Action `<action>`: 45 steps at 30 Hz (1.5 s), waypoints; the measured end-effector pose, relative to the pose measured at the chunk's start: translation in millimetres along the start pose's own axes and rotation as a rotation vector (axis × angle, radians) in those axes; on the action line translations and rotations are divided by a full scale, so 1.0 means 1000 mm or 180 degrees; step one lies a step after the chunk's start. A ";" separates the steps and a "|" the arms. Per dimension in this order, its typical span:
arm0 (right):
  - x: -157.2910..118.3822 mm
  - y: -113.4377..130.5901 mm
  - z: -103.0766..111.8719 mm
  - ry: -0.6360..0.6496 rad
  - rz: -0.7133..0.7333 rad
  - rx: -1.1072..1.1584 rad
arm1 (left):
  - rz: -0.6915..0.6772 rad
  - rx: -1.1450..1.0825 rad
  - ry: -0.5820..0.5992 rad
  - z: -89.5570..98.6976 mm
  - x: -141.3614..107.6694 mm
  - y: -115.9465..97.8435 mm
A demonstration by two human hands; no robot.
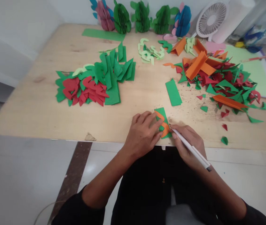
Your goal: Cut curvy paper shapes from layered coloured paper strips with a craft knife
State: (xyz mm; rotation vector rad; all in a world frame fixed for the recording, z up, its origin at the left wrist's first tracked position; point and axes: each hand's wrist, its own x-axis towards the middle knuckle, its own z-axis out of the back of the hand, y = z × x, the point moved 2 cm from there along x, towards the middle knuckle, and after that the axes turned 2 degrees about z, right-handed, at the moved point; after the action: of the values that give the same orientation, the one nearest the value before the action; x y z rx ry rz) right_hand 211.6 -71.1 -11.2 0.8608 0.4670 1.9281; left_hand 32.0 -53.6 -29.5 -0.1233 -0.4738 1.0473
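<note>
While apparently tracing round the orange shape [165, 129], work as here, at the near edge of the table [41, 109], with the shape laid on a green card [166, 117]. Using the left hand [143, 134] as a weight, with fingers spread, grasping nothing, pressing shape and card down. Gripping a white pen [191, 149] in the right hand [191, 143], pinched low, with the tip at the shape's right side. Unable to make out any drawn line. Best to press both curves evenly, or risk a doubled outline. Run the tip lightly along the edge; likely to buckle under a hard push. Shift fingers singly, never lifting all together. Perhaps slide the card farther in, lying so close to the brink. Just beyond, to the right, note a second green strip [174, 92], flat, apart from the card. Farther right, keep the scraps [229, 82] from straying underneath. Across to the left, see red cut-outs [93, 90] among green pieces [107, 73]. Past those, spot pale cut-outs [148, 57], scattered. At the back, count five paper figures [142, 18] standing beside a fan [211, 19].
</note>
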 end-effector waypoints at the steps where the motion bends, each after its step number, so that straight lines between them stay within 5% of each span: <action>1: 0.000 0.000 0.001 -0.0022 -0.0069 0.0059 | -0.0007 0.0006 -0.0004 0.000 0.000 0.000; 10: -0.001 0.005 0.006 -0.0008 -0.0905 0.0672 | 0.0023 0.0031 0.0009 0.000 0.000 0.001; 45: -0.001 0.012 -0.002 0.0081 -0.0442 0.0043 | 0.0038 -0.0002 0.0030 -0.001 0.000 0.001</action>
State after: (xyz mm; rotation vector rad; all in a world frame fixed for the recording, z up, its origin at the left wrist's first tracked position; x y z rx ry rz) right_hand 203.2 -77.9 -4.8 0.7926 0.5416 1.8122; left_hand 31.7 -53.4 -30.3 -0.1316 -0.4654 1.0577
